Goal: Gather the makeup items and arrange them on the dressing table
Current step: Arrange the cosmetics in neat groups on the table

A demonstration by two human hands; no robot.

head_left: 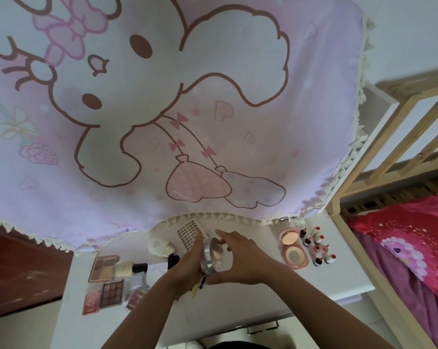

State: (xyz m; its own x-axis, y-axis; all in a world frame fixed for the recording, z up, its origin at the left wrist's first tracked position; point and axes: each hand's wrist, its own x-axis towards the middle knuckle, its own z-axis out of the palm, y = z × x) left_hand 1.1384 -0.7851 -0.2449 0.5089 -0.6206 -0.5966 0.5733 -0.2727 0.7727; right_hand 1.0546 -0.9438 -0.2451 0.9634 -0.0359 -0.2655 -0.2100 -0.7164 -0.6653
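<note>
A round clear powder jar (214, 255) with a silver rim is held above the white dressing table (238, 311). My left hand (187, 263) grips its left side and my right hand (240, 260) curls round its right side and top. An open pink compact (292, 245) lies to the right, with several small red-capped bottles (318, 248) beside it. On the left lie eyeshadow palettes (104, 268) (112, 290), a cream bottle with a black cap (130, 269) and a red packet (91, 302). A lash tray (186, 234) sits behind my hands.
A pink cartoon-print cloth with a tasselled edge (162, 122) hangs over the wall behind the table. A wooden bed frame (389, 152) with red bedding (414, 248) stands at the right. A white tube (160, 245) lies near the lash tray.
</note>
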